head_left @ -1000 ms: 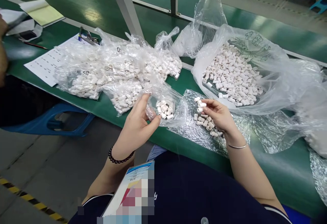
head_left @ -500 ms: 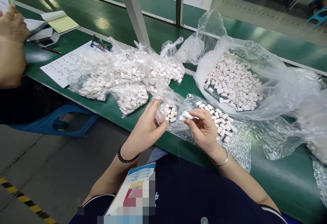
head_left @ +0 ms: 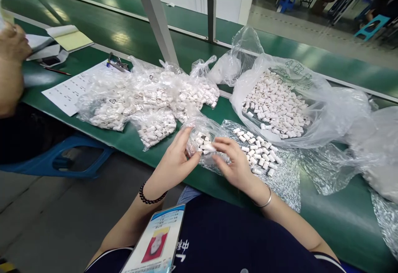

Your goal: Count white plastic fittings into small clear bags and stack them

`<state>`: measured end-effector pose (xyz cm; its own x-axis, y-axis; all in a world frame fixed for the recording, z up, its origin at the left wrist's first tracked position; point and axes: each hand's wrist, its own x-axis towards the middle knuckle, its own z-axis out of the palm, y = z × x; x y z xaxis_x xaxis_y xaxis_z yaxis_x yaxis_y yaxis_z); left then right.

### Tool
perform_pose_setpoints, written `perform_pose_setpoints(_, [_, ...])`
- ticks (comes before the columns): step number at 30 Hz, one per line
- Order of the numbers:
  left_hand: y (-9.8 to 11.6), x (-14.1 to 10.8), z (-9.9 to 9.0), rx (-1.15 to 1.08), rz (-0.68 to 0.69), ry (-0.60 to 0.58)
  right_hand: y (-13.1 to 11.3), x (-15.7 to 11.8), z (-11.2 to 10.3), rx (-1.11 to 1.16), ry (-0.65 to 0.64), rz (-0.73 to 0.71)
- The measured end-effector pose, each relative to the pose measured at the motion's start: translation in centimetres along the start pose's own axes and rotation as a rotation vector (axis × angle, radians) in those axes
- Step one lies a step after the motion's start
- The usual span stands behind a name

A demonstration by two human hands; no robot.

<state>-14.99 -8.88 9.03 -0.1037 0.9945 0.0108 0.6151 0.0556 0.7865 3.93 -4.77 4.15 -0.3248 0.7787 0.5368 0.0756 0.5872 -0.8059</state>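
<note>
My left hand (head_left: 179,157) holds the edge of a small clear plastic bag (head_left: 214,128), its thumb and fingers apart around the opening. Several short white tubes (head_left: 203,141) lie inside this bag. My right hand (head_left: 234,161) is at the bag's right side, its fingers apart and pointing into the opening, close to white tubes there. To the right of this hand, loose white tubes (head_left: 259,150) are spread on a silvery bubble-wrap sheet (head_left: 287,181). Behind them, a large open plastic bag (head_left: 329,117) holds a heap of the same tubes (head_left: 276,103).
Filled clear bags (head_left: 155,130) are piled left of my hands on the green table (head_left: 336,219). Beyond are a printed sheet (head_left: 66,92), a clipboard clip and a notepad (head_left: 73,40). Another person's hand (head_left: 14,42) is at far left. A metal post (head_left: 155,20) rises behind.
My right hand has moved left to the small bag and opened; the white tubes it pinched are now at the bag's opening. My left hand keeps its hold. The camera view has shifted slightly.
</note>
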Motion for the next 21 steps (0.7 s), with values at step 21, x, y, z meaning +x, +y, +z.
perform_pose_setpoints(21, [-0.7,0.0,-0.8,0.025,-0.128,0.006,8.1,5.3,-6.7,-0.377,-0.159,0.444])
